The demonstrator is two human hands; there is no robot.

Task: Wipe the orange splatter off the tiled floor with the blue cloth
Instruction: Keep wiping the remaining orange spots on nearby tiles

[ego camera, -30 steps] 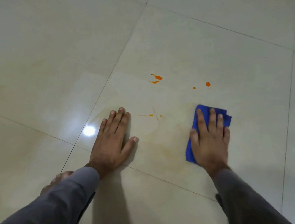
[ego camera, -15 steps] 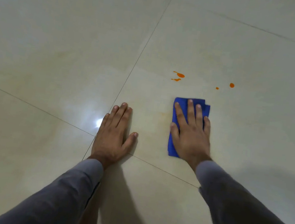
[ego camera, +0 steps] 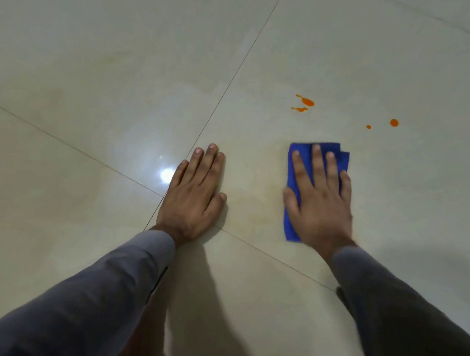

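Observation:
A folded blue cloth (ego camera: 290, 223) lies flat on the pale tiled floor (ego camera: 419, 67). My right hand (ego camera: 320, 200) presses down on it with straight, spread fingers. Beyond the cloth sit orange splatter marks: an elongated blob pair (ego camera: 305, 103) and two small round dots (ego camera: 394, 122). A faint yellowish smear (ego camera: 255, 192) shows between my hands. My left hand (ego camera: 195, 193) rests flat on the floor, palm down, near a tile joint.
Dark grout lines (ego camera: 234, 77) cross the glossy tiles near my left hand. A bright light reflection (ego camera: 166, 174) glares just left of that hand. My grey sleeves (ego camera: 95, 293) fill the lower frame.
The cloth under my right hand slid left over the small orange streaks near my left hand, then drifted back right; those streaks are gone, leaving a faint smear. The left hand stayed planted.

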